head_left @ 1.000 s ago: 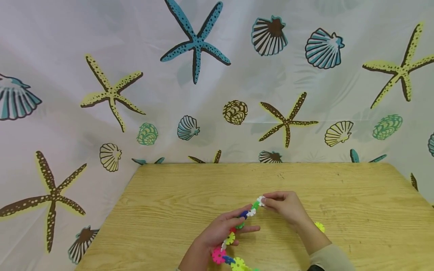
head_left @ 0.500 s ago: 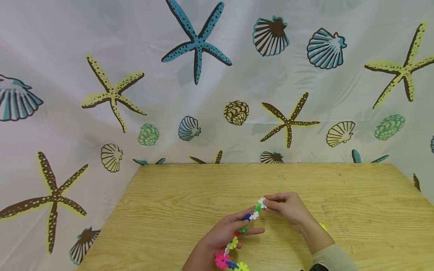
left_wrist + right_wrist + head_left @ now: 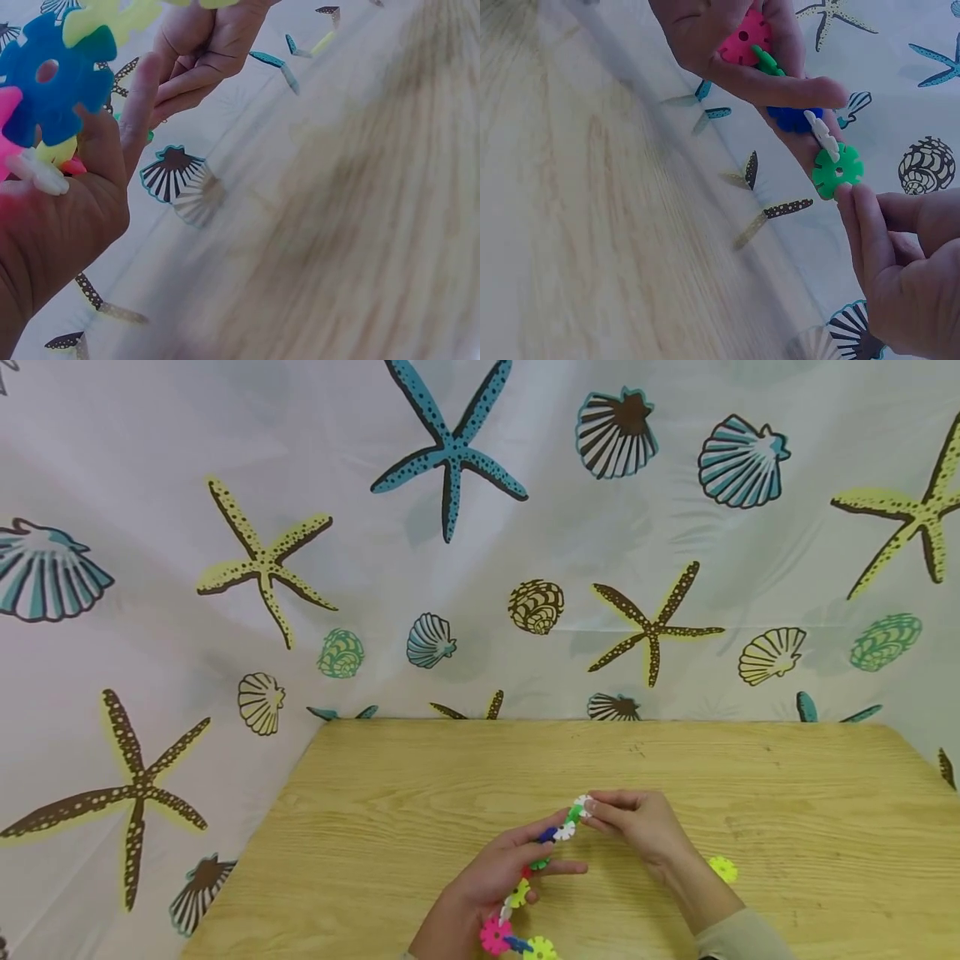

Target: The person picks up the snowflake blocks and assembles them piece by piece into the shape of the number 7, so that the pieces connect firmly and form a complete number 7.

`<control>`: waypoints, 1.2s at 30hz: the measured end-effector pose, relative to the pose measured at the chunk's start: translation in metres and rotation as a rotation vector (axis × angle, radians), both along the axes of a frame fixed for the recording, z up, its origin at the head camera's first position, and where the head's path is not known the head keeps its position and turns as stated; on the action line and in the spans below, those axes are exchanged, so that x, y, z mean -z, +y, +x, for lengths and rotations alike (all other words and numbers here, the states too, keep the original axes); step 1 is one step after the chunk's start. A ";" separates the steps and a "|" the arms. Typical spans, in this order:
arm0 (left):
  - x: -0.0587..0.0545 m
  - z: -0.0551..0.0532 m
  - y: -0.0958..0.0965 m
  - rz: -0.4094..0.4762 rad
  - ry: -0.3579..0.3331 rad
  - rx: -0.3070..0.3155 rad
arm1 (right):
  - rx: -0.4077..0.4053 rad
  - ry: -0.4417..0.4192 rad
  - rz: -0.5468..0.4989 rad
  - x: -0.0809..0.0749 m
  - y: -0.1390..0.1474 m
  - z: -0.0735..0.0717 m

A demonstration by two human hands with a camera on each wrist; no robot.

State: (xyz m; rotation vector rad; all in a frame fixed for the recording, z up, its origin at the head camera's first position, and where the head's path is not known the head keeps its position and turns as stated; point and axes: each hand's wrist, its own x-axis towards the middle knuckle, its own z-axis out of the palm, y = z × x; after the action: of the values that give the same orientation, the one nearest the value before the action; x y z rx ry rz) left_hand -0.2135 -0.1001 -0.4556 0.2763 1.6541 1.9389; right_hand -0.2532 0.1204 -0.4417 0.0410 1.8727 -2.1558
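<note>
A chain of interlocking notched plastic discs, with a pink disc (image 3: 496, 935) low in the head view, runs up across my left hand (image 3: 495, 878). That hand holds the chain between thumb and fingers, near a dark blue disc (image 3: 547, 835). At the upper end, my right hand (image 3: 647, 828) pinches a white disc (image 3: 582, 805), which joins a green disc (image 3: 573, 814). In the right wrist view the green disc (image 3: 849, 160) sits just beyond the right fingertips. A large blue disc (image 3: 71, 94) of the chain hangs close to the camera in the left wrist view.
A loose yellow disc (image 3: 723, 869) lies on the wooden table (image 3: 420, 785), right of my right wrist. Behind the table hangs a white curtain (image 3: 465, 568) printed with starfish and shells. The chain's lower end runs out of the head view past a yellow disc (image 3: 540, 948).
The head view has shifted slightly, moving the scene rightward. Both hands keep their hold on the chain. More of the loose yellow disc shows beside the right wrist.
</note>
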 end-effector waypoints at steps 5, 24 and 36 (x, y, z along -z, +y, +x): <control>0.002 0.001 0.002 0.026 0.006 0.005 | -0.032 0.038 0.011 0.002 0.000 0.001; -0.003 0.004 0.005 0.222 -0.128 0.036 | -0.072 0.130 0.223 0.006 -0.006 0.002; -0.003 0.002 0.003 0.273 -0.123 -0.004 | -0.139 0.122 0.212 0.002 0.002 0.000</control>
State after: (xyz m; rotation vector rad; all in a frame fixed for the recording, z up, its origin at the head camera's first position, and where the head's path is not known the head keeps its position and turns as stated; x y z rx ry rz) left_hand -0.2112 -0.0969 -0.4525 0.2527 1.3133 2.1401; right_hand -0.2528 0.1229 -0.4435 -0.1761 2.0992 -1.9011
